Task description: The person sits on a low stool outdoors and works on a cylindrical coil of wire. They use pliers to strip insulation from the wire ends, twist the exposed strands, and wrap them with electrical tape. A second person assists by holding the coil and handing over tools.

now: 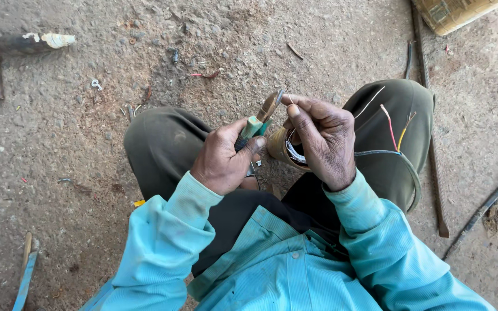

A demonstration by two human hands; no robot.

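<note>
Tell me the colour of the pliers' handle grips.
Green grips, in the left hand; head view shows it.

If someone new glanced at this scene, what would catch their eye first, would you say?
The two hands at centre: the left hand grips green-handled pliers, and the right hand pinches a thin wire at their tip. To the right, red and yellow wires stick up over the knee, bright against the dusty ground.

Taking the green-handled metal pliers [260,121] as landmark: the left hand [223,158] grips them from the left, the right hand [324,141] lies just right, the thin grey cable with red and yellow wire ends [396,151] farther right, and the wooden-handled hammer [21,45] far left on the ground.
</note>
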